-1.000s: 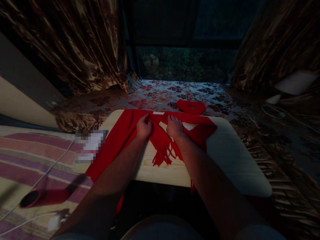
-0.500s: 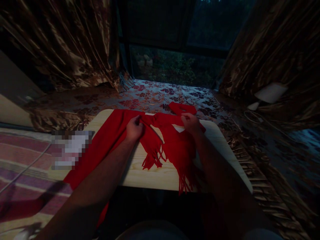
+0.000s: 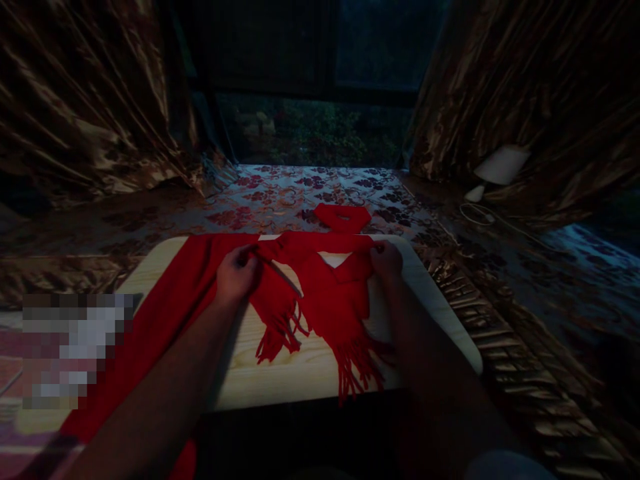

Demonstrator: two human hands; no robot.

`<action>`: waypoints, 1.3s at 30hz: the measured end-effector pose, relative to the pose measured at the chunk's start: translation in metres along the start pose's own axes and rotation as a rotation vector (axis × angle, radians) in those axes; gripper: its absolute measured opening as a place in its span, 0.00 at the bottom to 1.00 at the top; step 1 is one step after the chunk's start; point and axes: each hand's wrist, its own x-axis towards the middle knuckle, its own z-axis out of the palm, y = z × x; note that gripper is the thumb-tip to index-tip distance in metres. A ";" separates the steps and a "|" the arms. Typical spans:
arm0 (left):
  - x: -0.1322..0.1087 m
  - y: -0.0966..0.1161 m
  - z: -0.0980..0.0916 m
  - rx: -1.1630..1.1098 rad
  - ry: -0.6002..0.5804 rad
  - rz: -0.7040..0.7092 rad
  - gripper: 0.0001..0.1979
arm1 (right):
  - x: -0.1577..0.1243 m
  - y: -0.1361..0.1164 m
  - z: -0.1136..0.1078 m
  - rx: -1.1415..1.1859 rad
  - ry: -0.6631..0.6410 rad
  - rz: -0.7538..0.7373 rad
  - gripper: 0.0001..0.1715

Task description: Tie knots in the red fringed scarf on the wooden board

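Note:
A red fringed scarf [image 3: 333, 300] lies across a pale wood-grain table [image 3: 270, 383], with tassels hanging toward its near edge. My left hand [image 3: 237, 272] pinches the red cloth near the middle of the far side. At the right, my right hand [image 3: 387, 261] is closed on the end of a folded red band of the scarf. A strip of cloth stretches between the two hands. Wide red cloth [image 3: 150, 327] runs down the table's left side and over its near left corner. Dim light hides some of the folds.
Another red piece of cloth with an opening [image 3: 345, 217] lies beyond the table on a flower-patterned cover [image 3: 280, 183]. A white lamp [image 3: 503, 165] with a cord stands at the right. Brown curtains [image 3: 90, 100] flank a dark window. A pixelated patch covers something at the left.
The view has shifted, so the table sits further left. My right hand has moved outward to the band's right end and grips it there. My left hand keeps its pinch on the cloth.

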 end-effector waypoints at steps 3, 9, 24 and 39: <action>0.001 -0.002 0.001 -0.079 0.076 -0.062 0.25 | 0.006 0.003 0.000 0.121 0.081 0.089 0.19; 0.009 0.002 -0.003 -0.510 0.146 -0.283 0.20 | 0.021 0.018 0.001 0.452 0.248 0.272 0.16; 0.017 0.007 -0.032 -1.008 0.041 -0.512 0.28 | 0.028 0.032 -0.003 1.137 0.250 0.456 0.14; -0.035 0.038 -0.002 0.190 -0.605 0.567 0.09 | 0.019 0.024 -0.002 0.875 0.256 0.305 0.07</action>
